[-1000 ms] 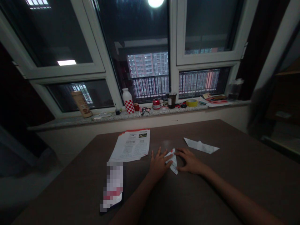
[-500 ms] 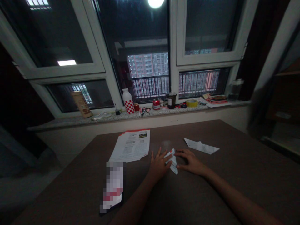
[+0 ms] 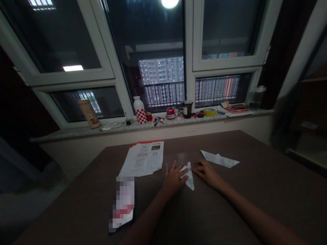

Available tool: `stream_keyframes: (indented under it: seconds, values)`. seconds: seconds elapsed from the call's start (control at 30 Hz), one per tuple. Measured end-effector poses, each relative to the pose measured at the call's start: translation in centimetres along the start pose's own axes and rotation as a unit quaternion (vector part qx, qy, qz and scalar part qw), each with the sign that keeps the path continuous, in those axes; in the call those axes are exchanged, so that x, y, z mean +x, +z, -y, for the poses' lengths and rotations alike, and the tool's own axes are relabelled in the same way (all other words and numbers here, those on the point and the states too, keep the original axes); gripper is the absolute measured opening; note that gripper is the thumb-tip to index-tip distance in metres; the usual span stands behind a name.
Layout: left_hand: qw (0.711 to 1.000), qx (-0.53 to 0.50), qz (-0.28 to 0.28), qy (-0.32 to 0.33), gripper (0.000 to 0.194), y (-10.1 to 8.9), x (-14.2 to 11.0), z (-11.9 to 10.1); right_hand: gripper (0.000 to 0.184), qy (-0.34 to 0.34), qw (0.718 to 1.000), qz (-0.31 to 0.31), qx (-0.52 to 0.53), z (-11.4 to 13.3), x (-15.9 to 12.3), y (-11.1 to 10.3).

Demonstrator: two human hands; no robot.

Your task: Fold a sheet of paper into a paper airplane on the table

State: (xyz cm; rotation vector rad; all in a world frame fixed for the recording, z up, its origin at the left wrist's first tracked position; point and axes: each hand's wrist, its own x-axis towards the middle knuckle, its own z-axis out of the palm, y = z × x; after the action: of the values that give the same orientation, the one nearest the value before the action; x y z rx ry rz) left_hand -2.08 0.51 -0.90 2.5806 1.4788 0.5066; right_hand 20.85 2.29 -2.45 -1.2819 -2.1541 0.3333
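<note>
A small folded paper (image 3: 189, 182), white with print and a red mark near its top, lies on the dark brown table. Across its left side rests my left hand (image 3: 174, 177), fingers spread and pressing it down; part of the paper is hidden beneath them. At the paper's right edge is my right hand (image 3: 207, 173), its fingertips touching or nearly touching the edge, fingers loosely bent and apart. Farther right lies a second folded paper (image 3: 220, 159), long and pointed at its ends, with neither hand on it.
A stack of printed sheets (image 3: 143, 158) lies left of my hands. Nearer me is a phone (image 3: 125, 204) with a blurred screen. Along the windowsill stand a checkered bottle (image 3: 140, 110), a tan tumbler (image 3: 88, 114), a dark cup (image 3: 187, 110) and yellow tape (image 3: 209, 112).
My right hand's thumb has moved up from the paper's lower right, and the fingers have drawn closer together at its edge. My left hand has stayed in place.
</note>
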Motion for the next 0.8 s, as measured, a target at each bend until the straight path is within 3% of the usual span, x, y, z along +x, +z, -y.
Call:
stream_keyframes:
  seconds: [0.63,0.8]
  values:
    - [1.000,0.016,0.002,-0.009,0.040,0.1,-0.1,0.0,0.030,0.030,0.984,-0.039,-0.170,1.3,1.1,0.6]
    - [0.999,0.020,-0.019,-0.036,0.054,0.2,-0.1,-0.2,0.032,0.024,0.984,-0.040,-0.170,1.3,0.8,0.6]
